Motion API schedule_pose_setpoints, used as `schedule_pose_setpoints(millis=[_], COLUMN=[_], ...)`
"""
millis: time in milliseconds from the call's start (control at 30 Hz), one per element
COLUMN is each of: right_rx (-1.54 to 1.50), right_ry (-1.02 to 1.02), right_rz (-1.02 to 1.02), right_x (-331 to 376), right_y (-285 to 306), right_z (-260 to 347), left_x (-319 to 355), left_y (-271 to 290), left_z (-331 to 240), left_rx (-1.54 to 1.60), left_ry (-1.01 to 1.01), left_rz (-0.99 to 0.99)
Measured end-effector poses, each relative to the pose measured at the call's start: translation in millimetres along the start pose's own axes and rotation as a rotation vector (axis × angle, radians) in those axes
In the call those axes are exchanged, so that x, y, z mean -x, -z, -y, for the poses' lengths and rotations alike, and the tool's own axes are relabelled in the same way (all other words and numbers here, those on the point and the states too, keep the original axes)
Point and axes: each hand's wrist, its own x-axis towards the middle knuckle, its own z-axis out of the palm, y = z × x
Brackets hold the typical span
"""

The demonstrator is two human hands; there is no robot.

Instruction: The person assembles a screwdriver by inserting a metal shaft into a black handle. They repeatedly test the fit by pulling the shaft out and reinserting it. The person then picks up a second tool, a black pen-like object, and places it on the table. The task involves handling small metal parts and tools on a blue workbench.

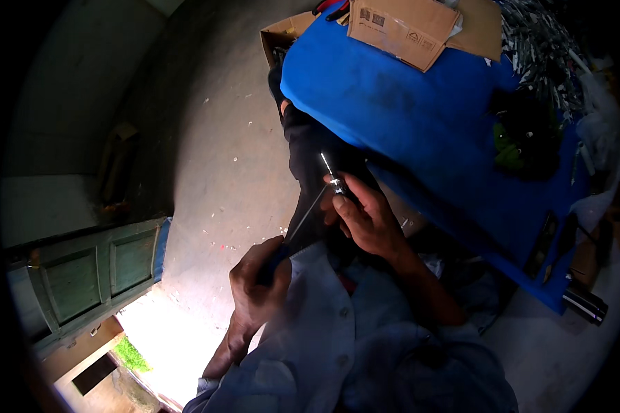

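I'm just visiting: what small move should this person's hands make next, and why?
Perhaps the left hand should carefully steady the thin-shafted tool against the shiny metal piece. The right hand grips that piece, and the tool's shaft slants up toward it; whether the tip touches is too small to tell.

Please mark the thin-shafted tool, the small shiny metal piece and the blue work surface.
Thin-shafted tool (299, 224): head view, on its shaft.
Small shiny metal piece (337, 186): head view, on its bright body.
Blue work surface (406, 110): head view, on a bare part of its top.
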Motion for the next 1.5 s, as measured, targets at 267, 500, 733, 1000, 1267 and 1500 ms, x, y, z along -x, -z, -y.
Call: schedule_pose_setpoints(millis=[267, 500, 733, 1000, 1267, 1500], right_rx=[0.223, 0.340, 0.364, 0.375, 0.407, 0.418], right_ry=[0.167, 0.263, 0.313, 0.307, 0.330, 0.333], right_rz=[-0.024, -0.036, -0.021, -0.012, -0.011, -0.015], right_x=[0, -3, -3, -3, -4, -5], right_y=[3, 5, 4, 4, 4, 4], right_z=[-15, -17, -17, -18, -19, -20], left_x=[-2, -4, -7, -7, -7, -6], left_y=[-3, -1, -1, 0, 1, 2], left_z=[-3, -1, -2, -2, -1, -1], left_rx=[-0.076, -0.134, -0.144, -0.146, -0.143, -0.139], left_ry=[-0.040, -0.096, -0.101, -0.095, -0.087, -0.104], left_rz=[-0.010, 0.002, 0.001, -0.010, 0.002, -0.015])
